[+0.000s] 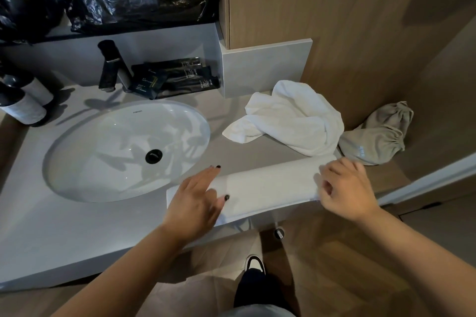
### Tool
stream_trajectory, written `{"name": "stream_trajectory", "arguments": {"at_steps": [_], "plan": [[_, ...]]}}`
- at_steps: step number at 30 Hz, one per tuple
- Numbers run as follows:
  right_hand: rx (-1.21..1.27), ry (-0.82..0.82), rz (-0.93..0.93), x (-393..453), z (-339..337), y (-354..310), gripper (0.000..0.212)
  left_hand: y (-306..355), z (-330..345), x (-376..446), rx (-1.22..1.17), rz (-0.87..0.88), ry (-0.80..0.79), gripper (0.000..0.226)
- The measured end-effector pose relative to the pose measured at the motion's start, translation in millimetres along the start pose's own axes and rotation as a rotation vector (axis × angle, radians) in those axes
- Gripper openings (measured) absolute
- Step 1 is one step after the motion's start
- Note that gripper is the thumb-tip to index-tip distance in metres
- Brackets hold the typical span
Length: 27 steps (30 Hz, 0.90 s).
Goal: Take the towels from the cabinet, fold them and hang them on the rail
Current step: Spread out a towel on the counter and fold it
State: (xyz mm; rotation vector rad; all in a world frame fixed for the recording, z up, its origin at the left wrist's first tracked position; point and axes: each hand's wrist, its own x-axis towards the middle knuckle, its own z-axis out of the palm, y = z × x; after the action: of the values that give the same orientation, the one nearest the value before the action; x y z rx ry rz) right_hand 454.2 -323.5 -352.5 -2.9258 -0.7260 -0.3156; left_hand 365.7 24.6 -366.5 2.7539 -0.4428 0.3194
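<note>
folded towel (268, 188) on counter (77, 226) (white), hands (195, 203) touching

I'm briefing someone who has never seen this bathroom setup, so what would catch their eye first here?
First, the two hands at the counter's front edge: the left hand lies flat on a long folded white towel, and the right hand curls its fingers at the towel's right end. Behind it sits a crumpled white towel, unfolded, beside a grey drawstring bag. The white oval sink fills the left of the counter.
</note>
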Motion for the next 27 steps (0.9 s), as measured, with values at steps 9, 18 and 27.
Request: {"name": "stream_trajectory", "arguments": {"at_steps": [9, 18, 27], "plan": [[0.335, -0.106, -0.108, 58, 54, -120, 0.042, 12, 26, 13, 0.029, -0.235, -0.036, 0.041], [0.214, -0.195, -0.104, 46, 55, -80, 0.048, 6, 22, -2, 0.155, -0.329, -0.203, 0.061], [0.009, -0.401, -0.021, 30, 40, -2, 0.089, -11, 22, -38, 0.225, -0.403, -0.301, 0.081]]}}
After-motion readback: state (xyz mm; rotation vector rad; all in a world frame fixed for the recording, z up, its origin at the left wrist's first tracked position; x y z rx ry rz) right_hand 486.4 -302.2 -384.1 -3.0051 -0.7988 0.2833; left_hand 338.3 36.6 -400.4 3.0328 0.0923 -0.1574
